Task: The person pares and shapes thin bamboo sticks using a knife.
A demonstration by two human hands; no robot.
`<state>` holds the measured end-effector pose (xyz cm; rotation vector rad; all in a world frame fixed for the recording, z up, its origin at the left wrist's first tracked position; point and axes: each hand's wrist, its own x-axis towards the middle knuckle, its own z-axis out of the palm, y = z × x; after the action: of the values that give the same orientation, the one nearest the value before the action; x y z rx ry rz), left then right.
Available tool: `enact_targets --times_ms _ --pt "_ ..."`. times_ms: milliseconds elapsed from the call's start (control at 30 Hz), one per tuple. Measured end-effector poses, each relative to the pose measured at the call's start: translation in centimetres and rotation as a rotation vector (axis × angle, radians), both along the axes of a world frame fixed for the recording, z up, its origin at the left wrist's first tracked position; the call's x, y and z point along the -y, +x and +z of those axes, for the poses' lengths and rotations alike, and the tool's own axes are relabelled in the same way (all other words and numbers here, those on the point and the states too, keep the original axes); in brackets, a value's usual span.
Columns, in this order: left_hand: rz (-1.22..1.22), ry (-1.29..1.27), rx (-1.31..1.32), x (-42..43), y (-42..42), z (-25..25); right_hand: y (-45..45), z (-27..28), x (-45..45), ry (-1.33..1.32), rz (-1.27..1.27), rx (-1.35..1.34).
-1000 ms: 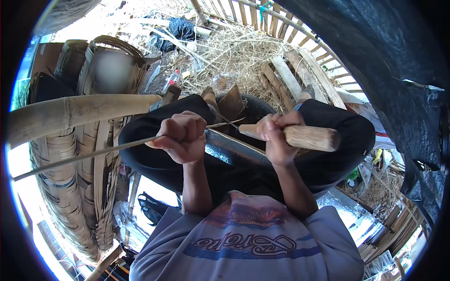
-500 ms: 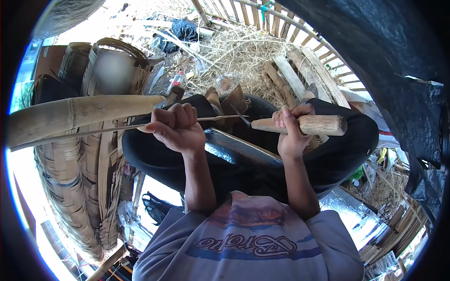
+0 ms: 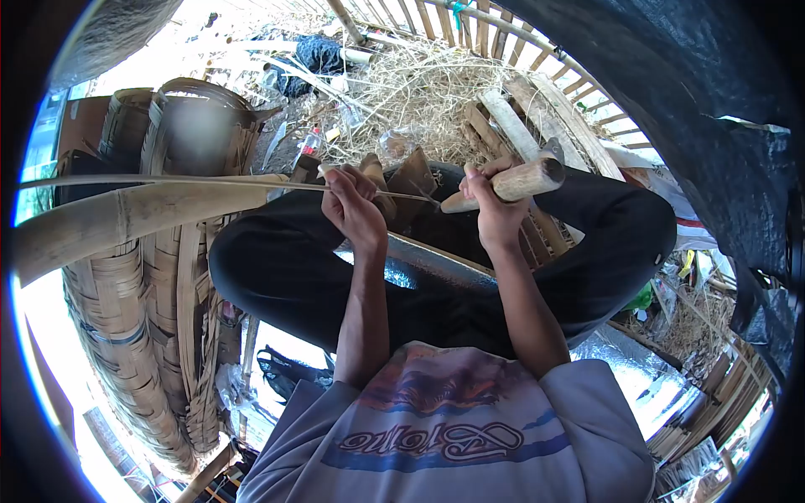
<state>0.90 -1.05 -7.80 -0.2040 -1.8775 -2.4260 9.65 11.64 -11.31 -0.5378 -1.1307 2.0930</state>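
My left hand (image 3: 356, 210) is closed around a long thin bamboo strip (image 3: 210, 180), thumb laid along it. The strip runs out past the left edge of the view, and its short end reaches between my hands. In my right hand (image 3: 500, 210) is a knife with a thick wooden handle (image 3: 530, 179), its butt tilted up and away. Only a little of the dark blade shows, close to the strip's short end; whether they touch I cannot tell. A thick bamboo pole (image 3: 159, 207) lies just below the strip, its near end by my left knee.
Woven bamboo rolls (image 3: 109, 335) stand at the left. Ahead lie straw (image 3: 444, 84), wooden planks (image 3: 511, 126), black plastic bags (image 3: 320, 54) and a plastic bottle (image 3: 312, 141). A bamboo slat fence (image 3: 520, 50) and a dark tarp (image 3: 671, 84) border the right.
My left hand has turned and moved forward and right, raising the strip above the pole. My right hand has shifted left and forward, and the knife handle now tilts more upward.
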Motion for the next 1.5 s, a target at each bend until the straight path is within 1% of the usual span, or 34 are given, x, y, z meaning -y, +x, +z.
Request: enact_targets --times_ms 33,100,167,200,233,267,300,333,367,433,467,567,633,700,767,833,933,967,1033,1100,1133,1167,1233,1267,1300,1400,1500 --pt "0.001 -0.003 -0.001 -0.2 -0.2 -0.2 -0.2 -0.7 -0.2 0.076 -0.015 0.032" --pt "0.108 -0.074 0.077 -0.6 -0.5 -0.6 0.4 -1.6 -0.8 0.016 -0.021 0.086" --pt "0.144 -0.056 0.103 -1.0 -0.7 -0.9 0.9 -2.8 -1.5 -0.037 -0.083 0.216" --pt "0.116 0.004 0.089 -1.0 -0.7 -1.2 1.2 -3.4 -1.7 -0.056 -0.114 0.278" --pt "0.085 0.065 0.076 -1.2 -0.7 -1.2 1.2 -3.4 -1.8 -0.055 -0.115 0.28" --pt "0.084 0.066 0.077 -1.2 -0.6 -1.1 1.2 -3.4 -2.0 -0.077 -0.13 0.25" --pt "0.051 0.143 0.069 -1.1 -0.4 -0.8 1.2 -3.4 -2.2 -0.097 -0.146 0.219" --pt "0.017 0.218 0.061 -1.2 -0.3 -0.5 1.1 -3.3 -2.5 -0.096 -0.151 0.221" --pt "0.011 0.218 0.066 -1.2 -0.5 -0.3 0.9 -3.1 -2.9 -0.057 -0.158 0.178" --pt "-0.107 0.275 -0.108 -1.0 -0.6 0.0 1.2 -2.5 -3.3 -0.021 -0.17 0.14" --pt "-0.109 0.276 -0.108 -0.9 -0.6 -0.3 1.3 -2.2 -3.6 -0.017 -0.203 0.134" --pt "-0.291 0.432 -0.12 -1.4 -0.9 -1.5 1.6 -2.2 -4.3 0.036 -0.266 0.14" --pt "-0.31 0.424 -0.12 -1.7 -0.6 -1.6 1.9 -2.3 -4.5 0.035 -0.279 0.102" --pt "-0.315 0.312 -0.097 -1.7 -0.5 -1.6 2.0 -2.7 -3.9 0.035 -0.273 0.101" --pt "-0.31 0.305 -0.08 -1.6 -0.3 -1.4 1.8 -1.7 -2.8 -0.033 -0.228 0.073" --pt "-0.32 0.275 -0.073 -1.5 -0.2 -1.2 1.6 0.0 -2.0 0.009 -0.211 0.037" --pt "-0.338 0.267 -0.09 -1.1 0.0 -1.2 1.7 3.9 -1.6 0.055 -0.093 -0.162" --pt "-0.356 0.266 -0.111 -1.1 -0.1 -1.2 1.8 5.2 -1.7 0.052 -0.093 -0.163" --pt "-0.345 0.27 -0.118 -1.0 0.2 -1.2 2.2 6.7 -1.8 0.127 0.014 -0.353" --pt "-0.334 0.277 -0.131 -1.2 0.2 -1.2 2.0 5.9 -1.7 0.112 0.013 -0.389" --pt "-0.334 0.277 -0.134 -1.2 0.3 -1.2 1.8 4.2 -1.5 0.105 0.009 -0.291" --pt "-0.336 0.278 -0.137 -1.2 0.3 -1.2 1.6 2.2 -1.3 0.098 0.002 -0.194" --pt "-0.335 0.269 -0.141 -1.3 0.5 -1.1 1.1 -4.2 -0.9 0.097 -0.065 -0.037" --pt "-0.332 0.255 -0.14 -1.3 0.6 -1.1 0.8 -4.8 -1.1 0.188 -0.113 0.038" --pt "-0.337 0.254 -0.142 -1.4 0.4 -1.1 1.2 -5.1 -1.5 0.188 -0.117 0.035" --pt "-0.306 0.297 -0.121 -0.9 0.7 -1.2 1.5 -0.4 -2.2 0.028 -0.066 -0.201" --pt "-0.318 0.328 -0.096 -1.3 0.2 -1.1 1.5 -1.9 -1.8 0.057 -0.02 -0.215"
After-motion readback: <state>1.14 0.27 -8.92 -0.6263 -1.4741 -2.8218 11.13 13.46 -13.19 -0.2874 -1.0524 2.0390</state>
